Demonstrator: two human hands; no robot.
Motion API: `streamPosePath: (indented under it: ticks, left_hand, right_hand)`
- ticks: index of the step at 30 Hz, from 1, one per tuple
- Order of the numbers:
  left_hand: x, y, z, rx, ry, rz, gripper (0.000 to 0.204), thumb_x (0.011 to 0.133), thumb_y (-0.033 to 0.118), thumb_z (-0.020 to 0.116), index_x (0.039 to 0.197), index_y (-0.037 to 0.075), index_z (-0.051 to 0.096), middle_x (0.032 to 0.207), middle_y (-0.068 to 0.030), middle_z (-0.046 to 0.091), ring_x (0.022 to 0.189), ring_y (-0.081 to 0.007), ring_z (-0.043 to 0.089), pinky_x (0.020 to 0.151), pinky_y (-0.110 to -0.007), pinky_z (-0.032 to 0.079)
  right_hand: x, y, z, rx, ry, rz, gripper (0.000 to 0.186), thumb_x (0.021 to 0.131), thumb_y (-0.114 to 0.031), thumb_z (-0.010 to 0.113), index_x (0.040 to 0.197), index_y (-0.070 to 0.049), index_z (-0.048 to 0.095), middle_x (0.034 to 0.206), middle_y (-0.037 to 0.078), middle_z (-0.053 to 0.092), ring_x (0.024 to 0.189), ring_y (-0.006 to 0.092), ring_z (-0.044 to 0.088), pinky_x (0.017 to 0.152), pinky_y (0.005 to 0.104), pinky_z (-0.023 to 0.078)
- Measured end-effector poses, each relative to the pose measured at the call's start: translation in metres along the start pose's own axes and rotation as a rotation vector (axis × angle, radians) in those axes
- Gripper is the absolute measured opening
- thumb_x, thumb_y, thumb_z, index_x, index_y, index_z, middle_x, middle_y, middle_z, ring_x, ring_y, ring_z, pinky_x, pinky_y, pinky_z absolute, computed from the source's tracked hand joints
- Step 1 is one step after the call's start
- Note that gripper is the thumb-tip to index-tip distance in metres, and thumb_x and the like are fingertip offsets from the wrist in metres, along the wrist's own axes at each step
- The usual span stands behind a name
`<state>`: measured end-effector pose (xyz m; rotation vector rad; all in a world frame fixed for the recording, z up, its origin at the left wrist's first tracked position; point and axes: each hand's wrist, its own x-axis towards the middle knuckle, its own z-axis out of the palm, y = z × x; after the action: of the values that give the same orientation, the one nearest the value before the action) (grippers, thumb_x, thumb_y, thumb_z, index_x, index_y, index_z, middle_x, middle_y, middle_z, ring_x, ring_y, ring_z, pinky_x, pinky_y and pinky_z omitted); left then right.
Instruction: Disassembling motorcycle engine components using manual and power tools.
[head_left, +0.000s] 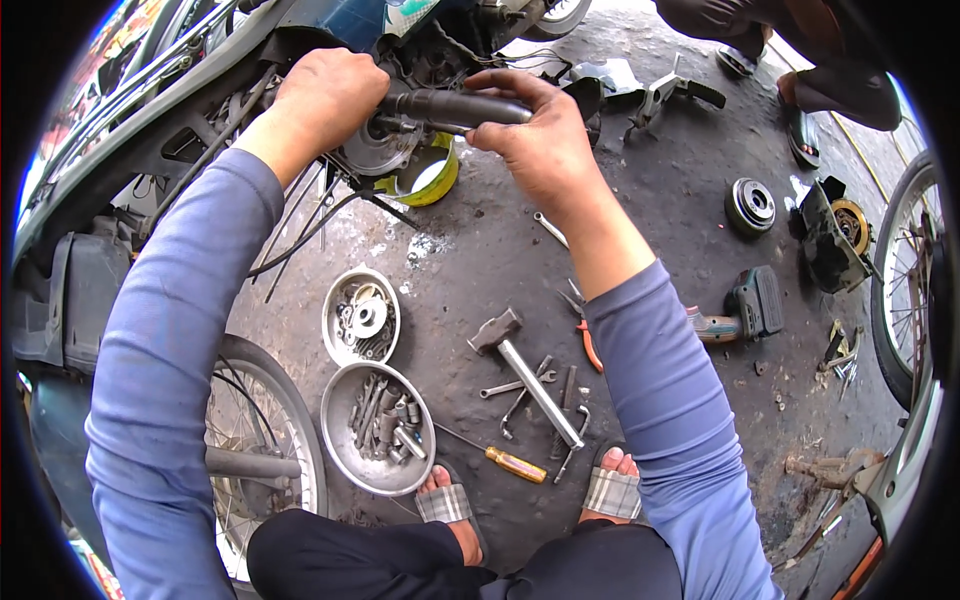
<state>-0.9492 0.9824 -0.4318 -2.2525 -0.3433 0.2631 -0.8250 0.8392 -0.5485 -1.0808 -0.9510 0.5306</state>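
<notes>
Near 12 o'clock, a dark cylinder (462,107) points toward 9 o'clock, its long axis almost level across the view. The right grip (545,140) is clamped on its 3 o'clock end; the left grip (332,95) curls by the other, its hold hidden.

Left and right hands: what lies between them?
In the head view, a dark cylindrical piece lies between the left hand and the right hand, which grips one end.

No words, numbers, labels or signs can be read on anything in this view.
</notes>
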Motion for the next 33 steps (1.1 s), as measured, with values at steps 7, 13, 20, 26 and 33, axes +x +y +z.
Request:
streamPosePath:
  ticks: [7, 13, 20, 26, 33]
  left_hand:
    - [0.001, -0.003, 0.002, 0.011, -0.002, 0.032, 0.009, 0.073, 0.005, 0.066, 0.077, 0.008, 0.072, 0.080, -0.0119, 0.071, 0.079, -0.0278, 0.071, 0.068, -0.037, 0.057]
    - [-0.003, -0.006, 0.008, 0.057, 0.050, 0.082, 0.010, 0.074, 0.004, 0.064, 0.079, 0.009, 0.071, 0.079, -0.0112, 0.070, 0.078, -0.0275, 0.071, 0.066, -0.036, 0.057]
    - [0.003, -0.005, -0.002, 0.065, -0.071, 0.122, 0.010, 0.079, 0.006, 0.061, 0.083, 0.008, 0.069, 0.081, -0.0111, 0.070, 0.081, -0.0275, 0.071, 0.067, -0.037, 0.058]
    - [0.003, -0.004, -0.002, 0.012, -0.044, 0.075, 0.011, 0.078, 0.005, 0.062, 0.085, 0.008, 0.071, 0.083, -0.0110, 0.070, 0.082, -0.0276, 0.071, 0.069, -0.037, 0.058]
    - [0.003, -0.007, 0.002, 0.015, -0.048, 0.156, 0.009, 0.076, 0.005, 0.064, 0.082, 0.007, 0.071, 0.082, -0.0104, 0.071, 0.082, -0.0270, 0.071, 0.070, -0.037, 0.057]
  right_hand:
    - [-0.022, 0.006, -0.005, 0.324, -0.066, 0.433, 0.041, 0.085, -0.018, 0.070, 0.119, 0.003, 0.060, 0.079, 0.005, 0.062, 0.054, 0.0043, 0.046, 0.048, 0.0212, 0.038]
    - [-0.075, 0.009, -0.029, 0.272, 0.086, 0.410, 0.034, 0.086, -0.017, 0.069, 0.113, 0.003, 0.064, 0.071, 0.001, 0.062, 0.052, 0.0027, 0.046, 0.045, 0.0205, 0.035]
    - [-0.078, 0.041, -0.008, 0.219, 0.059, 0.478, 0.032, 0.086, -0.016, 0.069, 0.109, 0.006, 0.065, 0.074, 0.001, 0.062, 0.063, 0.0046, 0.050, 0.055, 0.0212, 0.039]
    - [-0.064, 0.051, 0.012, 0.226, 0.029, 0.481, 0.031, 0.087, -0.015, 0.068, 0.109, 0.007, 0.065, 0.075, 0.001, 0.061, 0.065, 0.0050, 0.050, 0.057, 0.0224, 0.041]
    - [-0.061, 0.050, 0.015, 0.255, 0.080, 0.544, 0.033, 0.087, -0.017, 0.068, 0.112, 0.005, 0.064, 0.072, -0.001, 0.060, 0.053, 0.0024, 0.044, 0.046, 0.0208, 0.034]
